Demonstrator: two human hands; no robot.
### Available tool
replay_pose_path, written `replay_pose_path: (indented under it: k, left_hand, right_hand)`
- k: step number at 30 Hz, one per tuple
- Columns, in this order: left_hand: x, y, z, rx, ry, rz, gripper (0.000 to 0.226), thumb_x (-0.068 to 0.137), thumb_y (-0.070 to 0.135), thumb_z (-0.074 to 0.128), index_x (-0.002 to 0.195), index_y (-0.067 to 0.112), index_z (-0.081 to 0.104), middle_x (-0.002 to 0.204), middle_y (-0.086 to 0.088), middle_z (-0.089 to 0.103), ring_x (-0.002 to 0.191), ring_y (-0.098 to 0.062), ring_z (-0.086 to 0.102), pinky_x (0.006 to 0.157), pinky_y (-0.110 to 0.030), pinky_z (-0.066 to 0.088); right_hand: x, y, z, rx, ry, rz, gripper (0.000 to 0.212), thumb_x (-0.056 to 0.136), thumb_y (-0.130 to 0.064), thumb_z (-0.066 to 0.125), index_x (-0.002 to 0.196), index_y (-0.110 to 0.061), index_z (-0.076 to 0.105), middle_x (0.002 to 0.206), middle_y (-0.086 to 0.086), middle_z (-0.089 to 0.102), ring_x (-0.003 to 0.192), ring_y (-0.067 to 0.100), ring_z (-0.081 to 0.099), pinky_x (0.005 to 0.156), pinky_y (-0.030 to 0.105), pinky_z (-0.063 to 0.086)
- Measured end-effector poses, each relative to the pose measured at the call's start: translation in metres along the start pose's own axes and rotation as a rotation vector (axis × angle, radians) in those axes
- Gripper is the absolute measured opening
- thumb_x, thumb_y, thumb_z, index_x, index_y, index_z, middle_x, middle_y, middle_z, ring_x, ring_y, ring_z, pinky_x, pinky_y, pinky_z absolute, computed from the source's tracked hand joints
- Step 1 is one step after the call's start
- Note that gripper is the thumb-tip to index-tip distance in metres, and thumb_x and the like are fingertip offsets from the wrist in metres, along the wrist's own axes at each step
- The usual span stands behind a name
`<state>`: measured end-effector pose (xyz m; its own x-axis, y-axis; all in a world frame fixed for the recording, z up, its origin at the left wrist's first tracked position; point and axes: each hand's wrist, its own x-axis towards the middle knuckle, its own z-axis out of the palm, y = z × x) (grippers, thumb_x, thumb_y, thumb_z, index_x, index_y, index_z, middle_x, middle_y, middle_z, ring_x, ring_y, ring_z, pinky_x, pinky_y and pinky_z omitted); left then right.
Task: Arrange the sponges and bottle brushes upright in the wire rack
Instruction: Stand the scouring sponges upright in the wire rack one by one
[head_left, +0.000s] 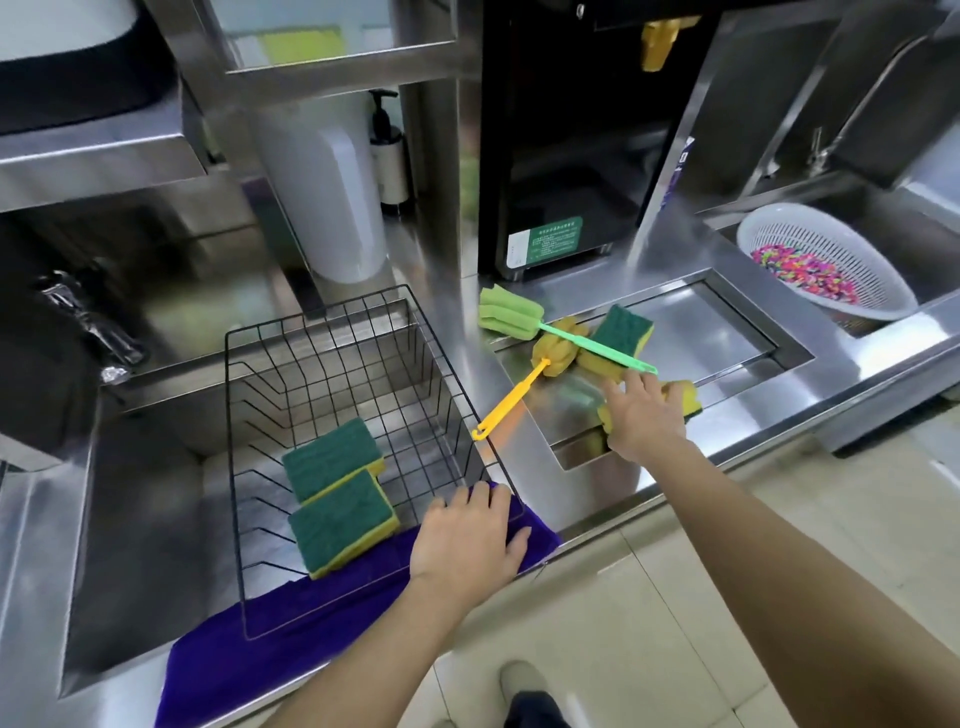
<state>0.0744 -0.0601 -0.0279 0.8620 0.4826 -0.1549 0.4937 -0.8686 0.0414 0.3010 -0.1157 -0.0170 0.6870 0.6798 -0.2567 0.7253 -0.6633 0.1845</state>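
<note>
A black wire rack (244, 395) sits in the sink on the left. Two green-and-yellow sponges (332, 457) (343, 522) lean on edge inside it, side by side. My left hand (465, 535) rests flat on the rack's near right corner, fingers apart. On the steel counter to the right lie a green bottle brush (511, 314), a yellow bottle brush (514, 397) and another sponge (623, 327). My right hand (641, 413) presses down on a yellow sponge (685, 400), mostly hidden under the palm, with fingertips near the green brush's handle.
A purple cloth (291, 644) lies under the rack's front edge. A white colander (831, 249) of coloured bits sits in the right sink. A black machine (566, 171) and a white container (332, 197) stand behind. The counter's front edge runs under my arms.
</note>
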Motion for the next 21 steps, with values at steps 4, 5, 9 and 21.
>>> replay_pose_path:
  k: [4, 5, 9, 21]
  left_hand:
    - [-0.002, -0.001, -0.001, -0.008, 0.010, -0.006, 0.045, 0.095, 0.051, 0.032, 0.120, 0.016, 0.043, 0.121, -0.004, 0.054, 0.107, -0.024, 0.050, 0.087, -0.038, 0.039]
    - [-0.002, -0.001, -0.001, -0.012, 0.012, -0.009, 0.044, 0.095, 0.051, 0.032, 0.120, 0.016, 0.044, 0.121, -0.005, 0.054, 0.108, -0.024, 0.050, 0.087, -0.038, 0.039]
    - [-0.004, -0.001, -0.001, -0.025, 0.012, -0.018, 0.044, 0.095, 0.049, 0.033, 0.121, 0.016, 0.044, 0.122, -0.005, 0.055, 0.109, -0.025, 0.050, 0.088, -0.039, 0.039]
    - [-0.004, -0.003, -0.001, -0.037, 0.022, -0.025, 0.043, 0.095, 0.049, 0.033, 0.123, 0.017, 0.043, 0.124, -0.005, 0.054, 0.110, -0.024, 0.049, 0.090, -0.038, 0.039]
  right_hand:
    - [-0.001, 0.004, 0.004, -0.104, 0.041, 0.043, 0.055, 0.084, -0.006, 0.044, 0.136, -0.017, 0.032, 0.141, 0.013, 0.041, 0.130, 0.034, 0.039, 0.104, 0.051, 0.029]
    - [-0.001, 0.005, 0.006, -0.124, 0.057, 0.047, 0.055, 0.084, -0.004, 0.044, 0.136, -0.016, 0.031, 0.140, 0.013, 0.042, 0.128, 0.034, 0.041, 0.102, 0.051, 0.031]
    - [-0.001, 0.010, 0.005, -0.177, 0.082, -0.028, 0.058, 0.086, -0.005, 0.047, 0.139, -0.016, 0.025, 0.140, 0.013, 0.041, 0.127, 0.034, 0.043, 0.096, 0.049, 0.039]
    - [-0.005, 0.002, -0.039, 0.185, 0.074, 0.088, 0.027, 0.086, -0.005, 0.049, 0.111, 0.004, 0.056, 0.116, 0.022, 0.058, 0.109, 0.038, 0.056, 0.088, 0.040, 0.045]
